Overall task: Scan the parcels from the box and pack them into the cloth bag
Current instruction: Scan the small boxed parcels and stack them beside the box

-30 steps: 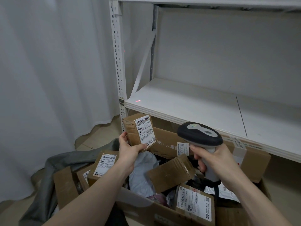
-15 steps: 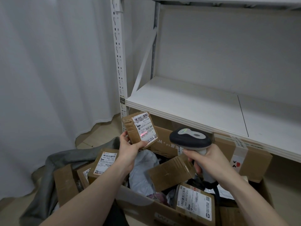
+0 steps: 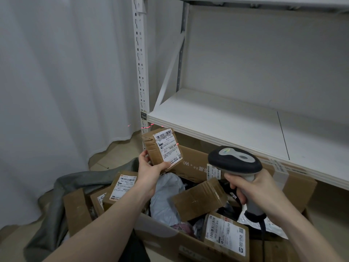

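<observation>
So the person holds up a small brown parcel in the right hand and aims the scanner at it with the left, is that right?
Not quite: the hands are swapped. The head view shows the left hand holding the small brown parcel and the right hand aiming the scanner.

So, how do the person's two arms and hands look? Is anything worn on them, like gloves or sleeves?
Both forearms are bare as far as the picture shows: no sleeves reach into view. The left hand and the right hand wear no gloves. No rings, watch or bracelets can be seen on the fingers or wrists. The nails that show look short and unpainted. No markings appear on either arm.
</observation>
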